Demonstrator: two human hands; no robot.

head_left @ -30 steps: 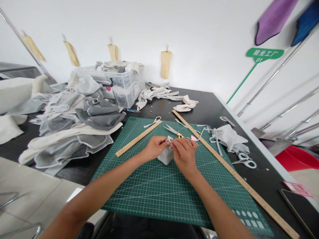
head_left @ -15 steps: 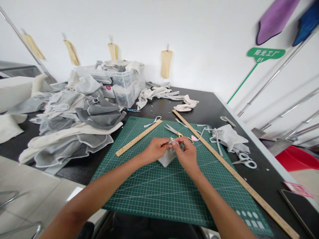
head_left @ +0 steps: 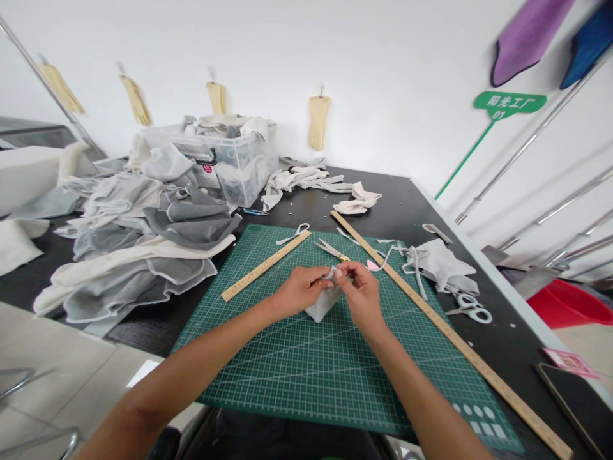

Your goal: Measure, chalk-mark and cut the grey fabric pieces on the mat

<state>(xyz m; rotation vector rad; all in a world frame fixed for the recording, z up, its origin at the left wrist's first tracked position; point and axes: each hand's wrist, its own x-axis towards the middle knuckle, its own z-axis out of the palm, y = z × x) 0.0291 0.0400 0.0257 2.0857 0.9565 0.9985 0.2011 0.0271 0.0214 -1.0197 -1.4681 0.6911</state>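
Left hand point(head_left: 299, 291) and right hand point(head_left: 361, 294) each have a fingertip grip pinching the gathered top of a small grey cloth piece point(head_left: 320, 310), its lower corner hanging over the green cutting mat point(head_left: 306, 377), contact with mat unclear. Risk: the bunched edge could slip or pull out of shape if one pinch loosens or the hands tug unevenly, and knuckles could catch the open scissors point(head_left: 328, 248) lying just behind. Clear plastic box point(head_left: 224, 142) on the counter point(head_left: 397, 191) is heaped past its rim with grey and white cloth; red bin point(head_left: 569, 306) beyond, contents unclear.
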